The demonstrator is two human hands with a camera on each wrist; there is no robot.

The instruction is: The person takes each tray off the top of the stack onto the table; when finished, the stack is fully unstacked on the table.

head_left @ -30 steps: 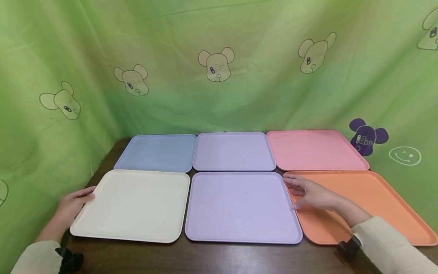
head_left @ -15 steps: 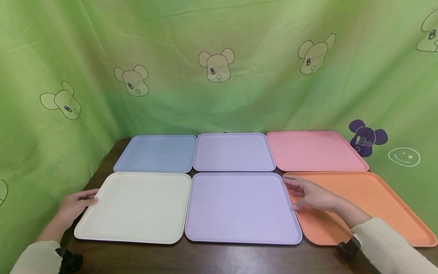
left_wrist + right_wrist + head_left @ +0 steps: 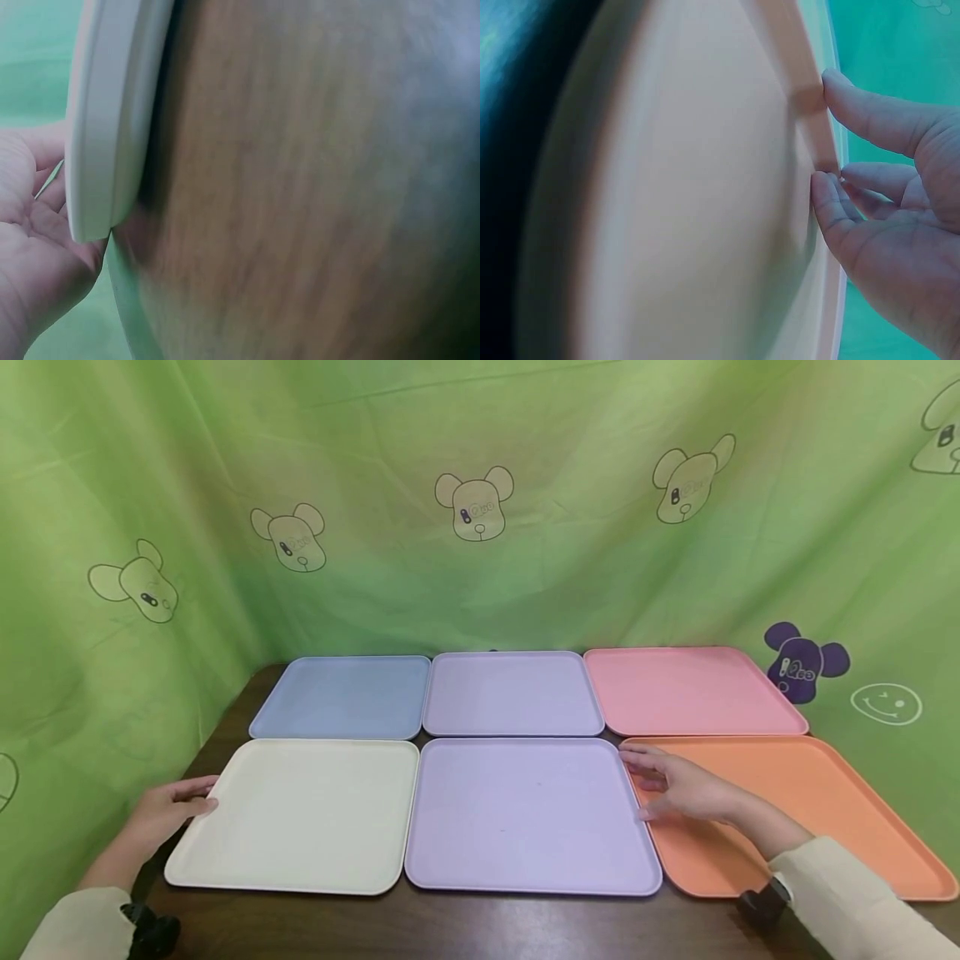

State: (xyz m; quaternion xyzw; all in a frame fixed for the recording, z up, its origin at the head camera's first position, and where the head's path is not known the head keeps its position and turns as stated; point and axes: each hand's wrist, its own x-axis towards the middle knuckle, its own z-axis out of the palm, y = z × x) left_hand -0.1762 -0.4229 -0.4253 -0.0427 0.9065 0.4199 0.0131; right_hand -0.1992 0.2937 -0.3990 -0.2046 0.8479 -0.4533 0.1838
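In the head view, a white tray (image 3: 300, 814) lies at the front left. My left hand (image 3: 159, 814) holds its left rim, thumb over the edge and fingers along the outer side; the left wrist view shows the palm (image 3: 45, 247) close against the rim. Beside it lies a lilac tray (image 3: 525, 814) at the front middle. My right hand (image 3: 690, 787) reaches over the orange tray (image 3: 810, 810), its spread fingertips touching the rims where the lilac and orange trays meet. The right wrist view shows the thumb (image 3: 877, 120) and fingers apart along that edge.
Behind stands a second row: a blue tray (image 3: 348, 695), another lilac tray (image 3: 513, 692) and a pink tray (image 3: 690, 689). They lie side by side on a dark wooden table (image 3: 480, 931). A green curtain (image 3: 480, 593) with mouse prints hangs behind and at both sides.
My left hand has shifted the white tray slightly right and toward me, narrowing its gap to the front lilac tray. My right hand has stayed in place.
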